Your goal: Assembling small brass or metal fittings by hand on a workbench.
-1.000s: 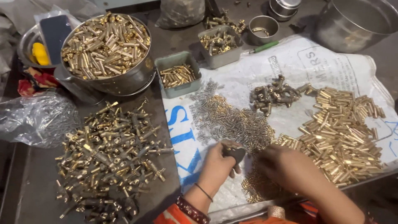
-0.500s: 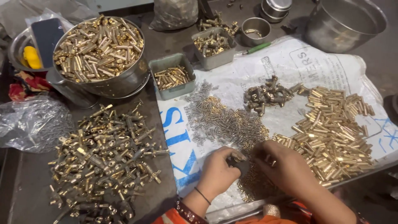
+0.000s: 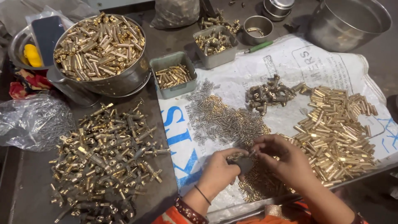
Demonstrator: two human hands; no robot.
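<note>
Brass tubes (image 3: 336,124) beside right hand (image 3: 282,159) — springs (image 3: 224,120) ahead.

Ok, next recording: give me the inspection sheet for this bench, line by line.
Surface: dark metal bench, partly covered by a white printed sack.
Job's things: small dark part held between both hands; heap of small springs; brass tubes on the sack.
Clutter: pile of brass fittings; steel bowl of brass pieces; two grey tubs; plastic bag; empty steel pot.
Fingers: left hand and right hand both grip the dark part.
Cables: nothing seen.
Surroundings: nothing seen.
</note>
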